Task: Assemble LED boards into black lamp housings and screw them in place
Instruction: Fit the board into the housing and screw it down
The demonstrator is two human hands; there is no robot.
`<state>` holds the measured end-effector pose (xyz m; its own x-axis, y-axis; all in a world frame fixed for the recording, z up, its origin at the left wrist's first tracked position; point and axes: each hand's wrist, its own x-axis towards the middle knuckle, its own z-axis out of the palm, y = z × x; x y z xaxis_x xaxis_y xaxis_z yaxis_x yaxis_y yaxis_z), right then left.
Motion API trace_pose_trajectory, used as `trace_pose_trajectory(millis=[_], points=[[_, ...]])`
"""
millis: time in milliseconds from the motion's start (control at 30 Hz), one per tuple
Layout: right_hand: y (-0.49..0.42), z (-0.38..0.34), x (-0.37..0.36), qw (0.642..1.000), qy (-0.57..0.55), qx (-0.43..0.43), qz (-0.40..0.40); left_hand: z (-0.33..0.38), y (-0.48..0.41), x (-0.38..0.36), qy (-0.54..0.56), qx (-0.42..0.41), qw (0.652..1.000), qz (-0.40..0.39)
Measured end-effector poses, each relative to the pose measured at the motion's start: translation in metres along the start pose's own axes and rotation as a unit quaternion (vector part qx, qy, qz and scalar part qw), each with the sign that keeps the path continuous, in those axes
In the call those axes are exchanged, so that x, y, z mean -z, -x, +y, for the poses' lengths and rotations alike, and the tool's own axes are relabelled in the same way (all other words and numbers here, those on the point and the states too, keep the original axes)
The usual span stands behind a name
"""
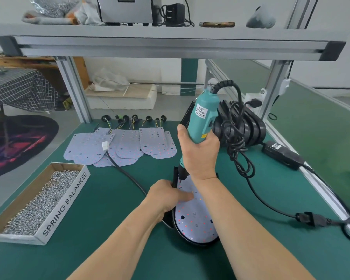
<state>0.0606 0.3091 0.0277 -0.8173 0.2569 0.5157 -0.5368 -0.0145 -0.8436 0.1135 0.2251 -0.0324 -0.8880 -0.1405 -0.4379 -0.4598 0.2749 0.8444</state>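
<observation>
The screwdriver (204,116) is being gripped by the right hand (198,154), ideally square to the LED board (194,219) being pressed into the housing (190,242) by straight fingers (187,196) of the left hand (168,196).

Upright screwdriver (203,118), tip at LED board (192,221)
</observation>
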Motion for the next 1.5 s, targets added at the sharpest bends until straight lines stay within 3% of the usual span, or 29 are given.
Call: trace_pose_trajectory(millis=[133, 267, 400, 467, 533, 600, 667, 833, 933, 1000, 1033, 1100, 1200, 1300, 1433, 1500], points=[[-0.004, -0.013, 0.007, 1.000, 0.006, -0.013, 0.023, 0.001, 0.001, 0.002, 0.008, -0.005, 1.000, -0.011], [-0.028, -0.034, 0.037, 0.991, -0.048, -0.017, 0.125, 0.003, 0.002, 0.003, 0.006, -0.008, 1.000, -0.026], [-0.050, -0.023, 0.097, 0.981, -0.003, -0.111, 0.160, 0.002, 0.006, 0.005, -0.017, -0.026, 0.999, -0.029], [-0.052, -0.004, 0.129, 0.968, 0.054, -0.193, 0.151, 0.002, 0.008, 0.009, -0.051, -0.046, 0.998, 0.010], [-0.050, 0.016, 0.155, 0.946, 0.111, -0.272, 0.137, -0.002, 0.006, 0.018, -0.115, -0.067, 0.983, 0.123], [-0.042, 0.033, 0.172, 0.923, 0.186, -0.315, 0.121, -0.009, 0.001, 0.037, -0.146, -0.060, 0.962, 0.224], [-0.033, 0.045, 0.181, 0.902, 0.275, -0.318, 0.099, -0.017, -0.004, 0.056, -0.195, -0.014, 0.941, 0.276], [-0.021, 0.051, 0.183, 0.866, 0.396, -0.304, 0.040, -0.020, -0.013, 0.073, -0.309, 0.053, 0.922, 0.227], [-0.004, 0.034, 0.175, 0.836, 0.508, -0.207, 0.012, -0.016, -0.015, 0.070, -0.191, 0.036, 0.957, 0.214], [0.019, 0.017, 0.163, 0.865, 0.485, -0.128, -0.024, -0.019, -0.012, 0.065, -0.099, 0.006, 0.970, 0.220], [0.031, 0.008, 0.154, 0.871, 0.461, -0.150, -0.081, -0.021, -0.010, 0.061, -0.070, -0.008, 0.972, 0.225], [0.052, -0.001, 0.136, 0.844, 0.428, -0.242, -0.215, -0.024, -0.007, 0.055, -0.038, -0.036, 0.973, 0.224], [0.064, 0.002, 0.122, 0.817, 0.433, -0.267, -0.274, -0.018, 0.004, 0.046, -0.007, -0.095, 0.977, 0.189], [0.063, 0.004, 0.121, 0.827, 0.419, -0.275, -0.254, -0.009, 0.011, 0.039, -0.003, -0.144, 0.977, 0.159], [0.071, 0.000, 0.117, 0.912, 0.254, -0.291, -0.138, -0.005, 0.014, 0.034, 0.117, -0.086, 0.986, 0.076], [0.072, -0.003, 0.116, 0.937, 0.155, -0.292, -0.112, -0.005, 0.017, 0.031, 0.130, -0.067, 0.989, 0.012]])
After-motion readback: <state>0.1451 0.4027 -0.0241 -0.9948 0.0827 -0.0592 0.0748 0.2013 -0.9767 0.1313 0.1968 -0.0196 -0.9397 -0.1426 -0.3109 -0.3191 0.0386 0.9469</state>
